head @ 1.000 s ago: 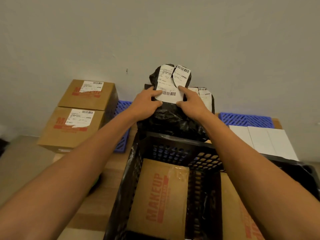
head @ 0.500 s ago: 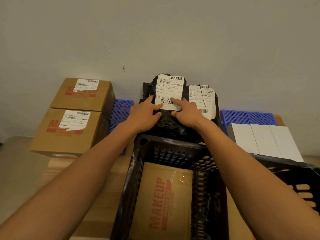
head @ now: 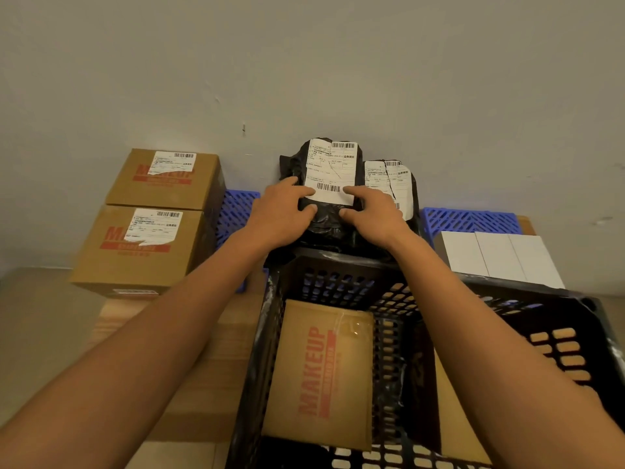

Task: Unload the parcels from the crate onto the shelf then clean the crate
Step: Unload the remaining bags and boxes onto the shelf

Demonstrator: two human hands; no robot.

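Observation:
A black plastic-wrapped parcel (head: 324, 228) with a white shipping label stands against the wall, just behind the black crate (head: 338, 269). My left hand (head: 277, 214) grips its left side and my right hand (head: 375, 214) its right side, thumbs on the label's lower edge. A second black parcel (head: 392, 184) with a torn label leans beside it on the right. Inside the crate lies a brown "MAKEUP" cardboard box (head: 321, 374), and another brown box (head: 453, 421) shows partly under my right forearm.
Two brown cardboard boxes (head: 145, 245) (head: 165, 179) sit at the left against the wall. Blue plastic grid panels (head: 470, 221) line the back. A white box (head: 500, 257) rests at the right behind the crate. The surface is wooden.
The black parcel has been lowered and set upright against the wall beside the second parcel. Both hands stay on it, slightly lower than before.

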